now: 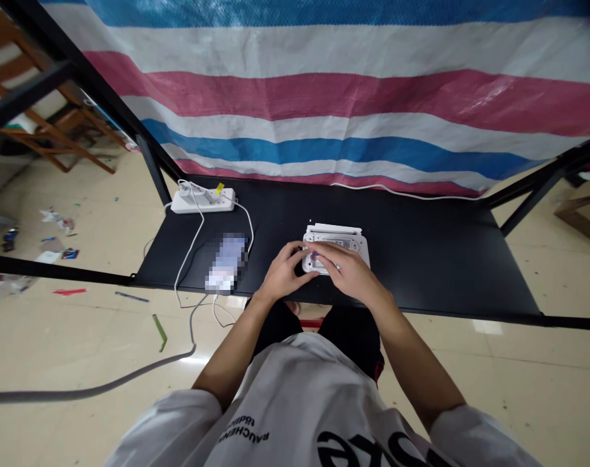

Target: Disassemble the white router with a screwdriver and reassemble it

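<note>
A white router-like box (363, 246) lies on the black tabletop in front of me, its vented, label-bearing face up. A white bar, perhaps folded antennas (334, 229), runs along its far edge. My left hand (285, 272) curls around the box's left end, thumb at the near corner and fingers at the far one. Over the middle of the box, my right hand (349, 271) has its fingers drawn together toward the left. A small purple thing (314, 255) shows at its fingertips; its kind is hard to make out. Both hands partly cover the box.
A white power strip (204, 201) with plugs and cables sits at the back left. A pixelated phone (226, 259) lies left of my hands, with a white cable at its near end. Striped sheeting (324, 97) hangs behind the table. Litter and a wooden chair (56, 123) are at left.
</note>
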`<state>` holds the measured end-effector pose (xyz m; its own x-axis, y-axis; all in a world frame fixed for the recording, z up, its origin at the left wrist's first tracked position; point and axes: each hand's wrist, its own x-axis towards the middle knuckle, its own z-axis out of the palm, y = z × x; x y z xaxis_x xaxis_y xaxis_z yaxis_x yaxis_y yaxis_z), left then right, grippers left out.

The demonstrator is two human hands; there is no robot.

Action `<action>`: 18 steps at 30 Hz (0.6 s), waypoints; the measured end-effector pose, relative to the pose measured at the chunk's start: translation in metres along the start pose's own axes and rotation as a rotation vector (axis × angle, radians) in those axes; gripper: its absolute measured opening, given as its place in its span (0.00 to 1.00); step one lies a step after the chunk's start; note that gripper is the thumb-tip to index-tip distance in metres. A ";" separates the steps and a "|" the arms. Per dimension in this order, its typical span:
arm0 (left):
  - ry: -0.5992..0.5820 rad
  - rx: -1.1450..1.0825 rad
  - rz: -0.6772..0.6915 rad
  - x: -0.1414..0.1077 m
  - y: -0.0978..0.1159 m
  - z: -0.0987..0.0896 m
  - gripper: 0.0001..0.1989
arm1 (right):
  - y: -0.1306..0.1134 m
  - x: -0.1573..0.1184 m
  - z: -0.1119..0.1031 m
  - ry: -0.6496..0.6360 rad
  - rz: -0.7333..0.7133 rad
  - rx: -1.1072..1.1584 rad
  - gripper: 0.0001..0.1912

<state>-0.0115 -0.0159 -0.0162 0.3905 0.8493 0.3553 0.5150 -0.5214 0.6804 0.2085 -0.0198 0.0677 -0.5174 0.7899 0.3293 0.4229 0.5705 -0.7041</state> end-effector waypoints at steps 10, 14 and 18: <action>-0.004 -0.001 0.008 -0.002 -0.001 -0.001 0.24 | -0.002 -0.001 0.024 0.178 0.028 -0.050 0.21; -0.009 0.012 0.018 -0.002 -0.001 -0.001 0.25 | -0.001 -0.003 0.035 0.412 0.020 0.024 0.10; -0.019 0.059 0.037 -0.002 -0.001 0.000 0.28 | 0.003 -0.002 0.037 0.391 0.050 0.019 0.11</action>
<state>-0.0131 -0.0176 -0.0172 0.4245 0.8278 0.3669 0.5437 -0.5571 0.6277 0.1832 -0.0285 0.0412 -0.1724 0.8449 0.5065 0.4247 0.5277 -0.7356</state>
